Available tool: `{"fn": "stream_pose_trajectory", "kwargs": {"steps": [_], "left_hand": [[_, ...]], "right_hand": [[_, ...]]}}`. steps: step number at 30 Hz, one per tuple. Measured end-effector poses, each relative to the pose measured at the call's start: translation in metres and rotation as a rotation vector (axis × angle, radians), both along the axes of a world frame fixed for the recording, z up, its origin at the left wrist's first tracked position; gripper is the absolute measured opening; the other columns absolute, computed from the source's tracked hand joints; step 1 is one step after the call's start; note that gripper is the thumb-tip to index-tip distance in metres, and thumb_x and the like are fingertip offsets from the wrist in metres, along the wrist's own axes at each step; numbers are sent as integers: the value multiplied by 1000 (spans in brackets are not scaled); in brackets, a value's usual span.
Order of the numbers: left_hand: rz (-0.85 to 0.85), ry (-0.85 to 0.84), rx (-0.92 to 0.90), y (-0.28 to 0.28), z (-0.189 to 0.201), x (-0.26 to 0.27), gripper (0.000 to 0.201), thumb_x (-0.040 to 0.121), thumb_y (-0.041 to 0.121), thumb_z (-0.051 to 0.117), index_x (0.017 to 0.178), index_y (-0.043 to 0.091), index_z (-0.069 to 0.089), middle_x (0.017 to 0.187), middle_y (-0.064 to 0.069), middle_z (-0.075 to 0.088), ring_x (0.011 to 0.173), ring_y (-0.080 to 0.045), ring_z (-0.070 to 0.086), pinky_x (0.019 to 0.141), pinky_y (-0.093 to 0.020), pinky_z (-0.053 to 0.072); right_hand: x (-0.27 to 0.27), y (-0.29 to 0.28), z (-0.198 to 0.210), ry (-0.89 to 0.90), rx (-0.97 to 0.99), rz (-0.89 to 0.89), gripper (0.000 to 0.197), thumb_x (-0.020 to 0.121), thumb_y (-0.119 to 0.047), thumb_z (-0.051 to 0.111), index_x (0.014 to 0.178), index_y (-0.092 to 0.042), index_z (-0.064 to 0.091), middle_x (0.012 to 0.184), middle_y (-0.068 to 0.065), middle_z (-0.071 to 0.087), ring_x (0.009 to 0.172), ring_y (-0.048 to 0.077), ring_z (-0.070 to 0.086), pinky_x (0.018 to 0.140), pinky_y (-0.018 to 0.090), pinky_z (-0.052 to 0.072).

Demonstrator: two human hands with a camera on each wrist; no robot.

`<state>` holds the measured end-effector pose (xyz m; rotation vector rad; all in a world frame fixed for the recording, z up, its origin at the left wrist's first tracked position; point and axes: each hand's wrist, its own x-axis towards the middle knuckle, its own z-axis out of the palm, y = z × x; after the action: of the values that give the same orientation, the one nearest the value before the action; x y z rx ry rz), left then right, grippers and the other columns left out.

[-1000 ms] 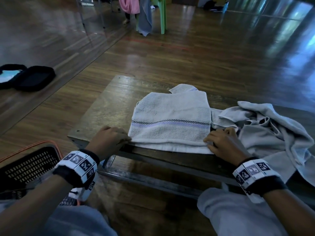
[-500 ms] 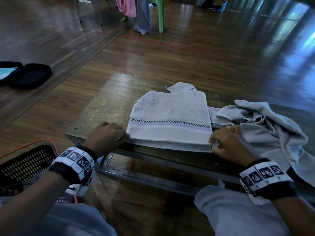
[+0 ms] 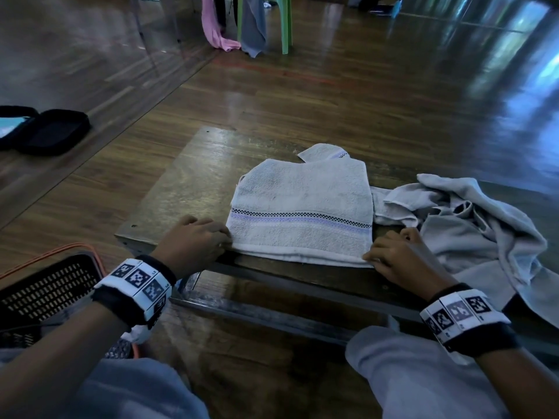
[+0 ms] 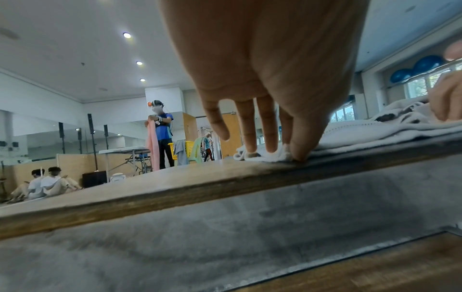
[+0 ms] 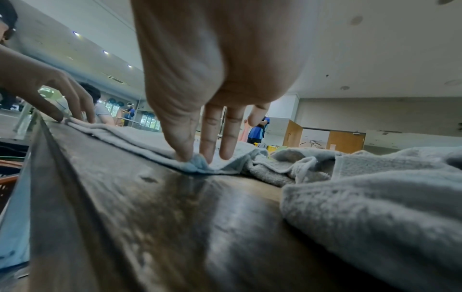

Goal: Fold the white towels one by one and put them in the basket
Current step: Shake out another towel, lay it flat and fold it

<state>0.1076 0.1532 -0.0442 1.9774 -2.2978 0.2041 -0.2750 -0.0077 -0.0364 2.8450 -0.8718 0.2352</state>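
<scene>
A folded white towel (image 3: pixel 302 207) with a purple and black checked stripe lies flat on the low wooden table (image 3: pixel 187 182). My left hand (image 3: pixel 196 240) is at its near left corner. In the left wrist view the thumb and fingers (image 4: pixel 272 146) pinch that bunched corner. My right hand (image 3: pixel 393 258) is at the near right corner, and in the right wrist view its thumb and fingers (image 5: pixel 207 150) pinch the corner of the towel (image 5: pixel 130 138). A black slotted basket (image 3: pixel 45 285) with an orange rim sits on the floor at my lower left.
A crumpled pile of white towels (image 3: pixel 472 225) covers the table's right side and hangs over its near edge. My knees are under the table's front. A black case (image 3: pixel 45 131) lies on the floor at far left. A green chair (image 3: pixel 284 22) with hanging cloths stands far back.
Both hands stay at the towel's near corners. The right hand has shifted slightly toward the near edge, and the towel has hardly moved.
</scene>
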Motion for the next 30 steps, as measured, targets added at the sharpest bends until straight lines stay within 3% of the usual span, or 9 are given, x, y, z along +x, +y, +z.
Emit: {"fn": "stream_pose_trajectory", "kwargs": {"steps": [3, 6, 8, 10, 13, 17, 21, 27, 30], "left_hand": [[-3, -36, -2, -4, -1, -5, 30, 73, 33, 40, 79, 30, 70, 86, 15, 68, 75, -9, 66, 70, -28, 25], [6, -46, 19, -6, -1, -6, 24, 69, 28, 45, 73, 30, 68, 78, 15, 68, 66, -7, 65, 69, -28, 28], [3, -28, 25, -8, 0, -4, 28, 69, 28, 41, 70, 28, 69, 74, 14, 69, 62, -7, 65, 69, -28, 26], [-15, -18, 23, -10, -2, -5, 35, 70, 30, 34, 69, 27, 69, 73, 12, 70, 60, -8, 64, 69, -29, 26], [-16, -29, 6, -13, -2, -9, 35, 71, 30, 33, 72, 25, 68, 71, 9, 70, 55, -11, 62, 71, -29, 27], [23, 25, -26, -17, -3, -9, 35, 72, 32, 33, 82, 21, 65, 71, 5, 70, 54, -18, 61, 73, -32, 43], [4, -38, -22, -20, 0, -14, 32, 69, 29, 33, 73, 21, 63, 63, 5, 66, 48, -17, 59, 67, -30, 49], [-20, -69, -18, -22, -5, -12, 29, 67, 28, 35, 67, 20, 63, 61, 4, 65, 47, -18, 58, 67, -29, 30], [-11, -47, -18, -21, -6, -12, 29, 69, 28, 36, 69, 21, 64, 62, 4, 66, 48, -18, 59, 68, -28, 30]], "right_hand": [[-4, -1, -1, -1, 31, 6, 12, 75, -37, 63, 82, -32, 72, 81, -15, 67, 73, 13, 62, 75, 36, 30], [-4, -2, -2, 44, 72, -4, 25, 63, -29, 82, 86, -30, 71, 83, -13, 67, 75, 13, 63, 71, 36, 39], [-1, -4, -2, 54, 70, 4, 26, 60, -25, 84, 83, -28, 72, 82, -12, 68, 73, 14, 63, 71, 33, 33], [3, -5, -2, 50, 75, 11, 24, 59, -20, 84, 79, -26, 71, 79, -11, 68, 72, 15, 64, 70, 31, 28], [7, -7, -2, 31, 146, -10, 18, 67, -12, 75, 82, -21, 72, 82, -6, 71, 77, 19, 66, 70, 34, 38], [11, -9, 0, 30, 219, -86, 19, 76, -11, 63, 93, -16, 70, 92, -1, 72, 88, 21, 65, 80, 35, 36], [14, -10, 1, 57, 243, -91, 16, 80, -15, 62, 95, -18, 67, 95, -1, 69, 91, 20, 63, 81, 33, 34], [10, -16, 1, 90, 313, -62, 15, 77, -20, 68, 92, -20, 66, 95, -3, 69, 93, 20, 63, 80, 35, 43], [9, -14, 1, 91, 312, -64, 15, 79, -17, 66, 93, -18, 67, 97, -2, 68, 95, 20, 62, 81, 36, 43]]}}
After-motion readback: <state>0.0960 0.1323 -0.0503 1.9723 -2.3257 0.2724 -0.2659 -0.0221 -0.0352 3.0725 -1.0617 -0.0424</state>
